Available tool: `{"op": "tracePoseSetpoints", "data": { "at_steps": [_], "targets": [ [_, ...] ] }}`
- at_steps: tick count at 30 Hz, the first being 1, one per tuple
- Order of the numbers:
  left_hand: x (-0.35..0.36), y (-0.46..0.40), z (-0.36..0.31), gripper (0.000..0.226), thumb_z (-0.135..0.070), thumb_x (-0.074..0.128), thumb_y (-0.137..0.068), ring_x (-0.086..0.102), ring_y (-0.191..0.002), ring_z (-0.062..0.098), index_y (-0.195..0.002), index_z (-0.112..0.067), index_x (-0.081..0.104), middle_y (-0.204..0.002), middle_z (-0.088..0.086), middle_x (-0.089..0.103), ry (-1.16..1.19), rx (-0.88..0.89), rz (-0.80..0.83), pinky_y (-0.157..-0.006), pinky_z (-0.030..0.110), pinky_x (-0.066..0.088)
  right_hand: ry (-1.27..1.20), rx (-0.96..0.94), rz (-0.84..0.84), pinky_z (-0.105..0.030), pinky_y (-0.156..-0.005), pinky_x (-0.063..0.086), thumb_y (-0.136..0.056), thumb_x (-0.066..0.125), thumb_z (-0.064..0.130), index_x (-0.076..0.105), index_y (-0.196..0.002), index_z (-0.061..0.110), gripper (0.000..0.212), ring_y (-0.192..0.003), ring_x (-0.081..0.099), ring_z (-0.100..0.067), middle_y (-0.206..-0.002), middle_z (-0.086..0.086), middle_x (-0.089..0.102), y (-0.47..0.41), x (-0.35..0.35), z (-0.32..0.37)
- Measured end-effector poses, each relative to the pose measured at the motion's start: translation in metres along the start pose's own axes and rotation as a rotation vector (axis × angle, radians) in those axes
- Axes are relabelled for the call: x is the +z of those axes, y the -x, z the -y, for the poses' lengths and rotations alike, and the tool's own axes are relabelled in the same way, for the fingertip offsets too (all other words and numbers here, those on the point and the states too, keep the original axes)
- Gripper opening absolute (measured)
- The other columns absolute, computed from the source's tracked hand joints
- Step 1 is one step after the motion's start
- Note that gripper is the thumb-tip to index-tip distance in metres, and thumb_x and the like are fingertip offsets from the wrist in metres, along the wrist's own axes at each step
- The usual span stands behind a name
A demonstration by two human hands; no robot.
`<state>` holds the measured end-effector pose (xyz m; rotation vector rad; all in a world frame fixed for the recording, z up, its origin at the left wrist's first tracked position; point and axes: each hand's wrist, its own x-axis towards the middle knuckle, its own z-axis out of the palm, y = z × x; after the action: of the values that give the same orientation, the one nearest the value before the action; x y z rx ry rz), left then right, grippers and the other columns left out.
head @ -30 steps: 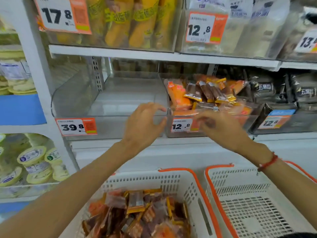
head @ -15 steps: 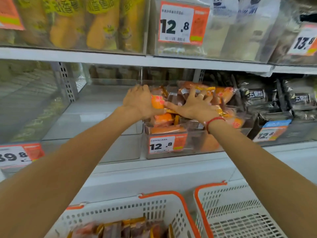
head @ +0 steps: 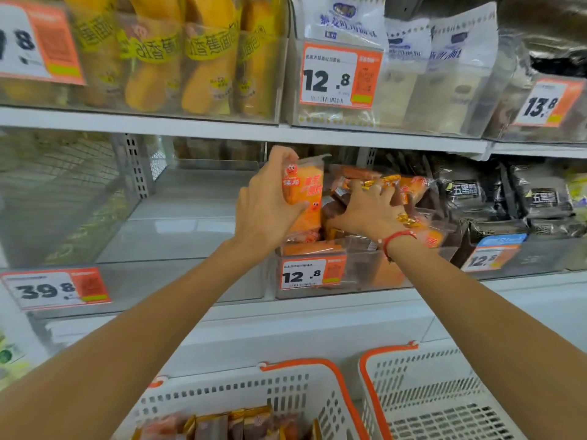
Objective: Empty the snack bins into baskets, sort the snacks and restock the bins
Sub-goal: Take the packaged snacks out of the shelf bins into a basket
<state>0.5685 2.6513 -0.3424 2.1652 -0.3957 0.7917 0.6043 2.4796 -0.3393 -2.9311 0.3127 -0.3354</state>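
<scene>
A clear snack bin (head: 355, 271) with a 12.8 price tag sits on the middle shelf, heaped with orange and brown snack packs (head: 352, 182). My left hand (head: 266, 201) grips an orange snack pack (head: 303, 192) and holds it upright above the bin's left side. My right hand (head: 368, 208) lies on the heap with its fingers curled round brown packs. Below, the left white basket (head: 286, 395) with an orange rim holds several brown and orange packs. The right white basket (head: 438, 392) shows only its mesh.
An empty clear bin (head: 178, 281) with a 39.8 tag stands left of the snack bin. Dark packs (head: 536, 195) fill the bin to the right. The upper shelf (head: 222, 125) overhangs close above the hands, carrying yellow bread packs (head: 203, 65) and white bags (head: 438, 68).
My left hand has lifted the orange pack up out of the heap. My right hand has sunk deeper among the brown packs. The camera has moved closer to the shelf.
</scene>
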Motion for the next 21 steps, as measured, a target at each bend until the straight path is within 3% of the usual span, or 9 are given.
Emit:
{"op": "tracePoseSetpoints", "data": {
  "at_steps": [3,7,10,13,15,17,19,21],
  "targets": [
    [-0.010,0.023,0.003,0.063,-0.024,0.083,-0.074,0.064,-0.101,0.012,-0.120,-0.031,0.040,-0.114,-0.010,0.061,0.305,-0.124,-0.076,-0.080,0.044,0.058,-0.014,-0.062,-0.103,-0.053,-0.100,0.038,-0.083,0.067,0.045,0.034,-0.140,0.009,0.075,-0.131,0.036,-0.042,-0.140,-0.022,0.041,0.003,0.002,-0.008],
    [-0.020,0.050,0.003,0.065,-0.024,0.080,-0.079,0.064,-0.099,0.010,-0.127,-0.037,0.038,-0.115,-0.018,0.055,0.377,-0.164,-0.069,-0.080,0.041,0.060,0.096,-0.183,-0.174,-0.049,-0.091,0.046,-0.081,0.070,0.018,0.039,-0.136,0.011,0.063,-0.112,0.055,-0.042,-0.125,-0.020,0.056,0.011,-0.005,-0.024],
    [-0.037,0.062,-0.003,0.073,-0.016,0.075,-0.084,0.063,-0.098,0.005,-0.138,-0.041,0.033,-0.120,-0.017,0.056,0.483,-0.209,-0.075,-0.081,0.036,0.059,-0.053,-0.318,-0.251,-0.043,-0.081,0.049,-0.086,0.065,0.021,0.035,-0.143,0.019,0.065,-0.105,0.060,-0.038,-0.122,-0.015,0.060,0.041,-0.009,-0.030],
    [-0.063,0.086,-0.007,0.090,-0.003,0.071,-0.085,0.063,-0.083,-0.001,-0.149,-0.036,0.018,-0.112,-0.007,0.060,0.641,-0.260,-0.114,-0.070,0.016,0.053,-0.342,-0.516,-0.323,-0.038,-0.074,0.055,-0.085,0.068,0.033,0.038,-0.141,0.023,0.064,-0.096,0.066,-0.027,-0.114,-0.004,0.067,0.098,-0.012,-0.034],
    [-0.076,0.111,-0.003,0.087,-0.001,0.071,-0.083,0.062,-0.080,-0.003,-0.148,-0.030,0.021,-0.105,-0.010,0.058,0.637,-0.337,-0.138,-0.065,0.010,0.049,-0.406,-0.627,-0.232,-0.035,-0.069,0.054,-0.079,0.066,0.034,0.042,-0.138,0.025,0.064,-0.090,0.065,-0.020,-0.108,0.002,0.068,0.139,-0.007,-0.037],
    [-0.083,0.134,0.011,0.065,-0.005,0.076,-0.079,0.064,-0.091,0.003,-0.133,-0.023,0.045,-0.103,-0.012,0.062,0.534,-0.431,-0.066,-0.064,0.009,0.048,-0.356,-0.676,-0.055,-0.031,-0.069,0.052,-0.076,0.065,0.032,0.043,-0.136,0.031,0.064,-0.089,0.063,-0.017,-0.107,0.006,0.066,0.169,0.010,-0.039],
    [-0.082,0.158,0.032,0.055,-0.016,0.086,-0.066,0.064,-0.087,0.005,-0.114,-0.025,0.060,-0.095,-0.013,0.066,0.395,-0.495,0.119,-0.066,0.013,0.048,-0.313,-0.672,0.169,-0.030,-0.074,0.050,-0.076,0.068,0.030,0.044,-0.134,0.034,0.063,-0.094,0.063,-0.017,-0.111,0.010,0.064,0.188,0.034,-0.039],
    [-0.076,0.181,0.051,0.049,-0.033,0.081,-0.057,0.064,-0.078,-0.001,-0.102,-0.035,0.063,-0.087,-0.020,0.067,0.257,-0.547,0.331,-0.071,0.023,0.051,-0.269,-0.658,0.371,-0.030,-0.079,0.051,-0.075,0.070,0.029,0.047,-0.132,0.032,0.062,-0.099,0.063,-0.016,-0.115,0.011,0.064,0.199,0.064,-0.040]
  ]
}}
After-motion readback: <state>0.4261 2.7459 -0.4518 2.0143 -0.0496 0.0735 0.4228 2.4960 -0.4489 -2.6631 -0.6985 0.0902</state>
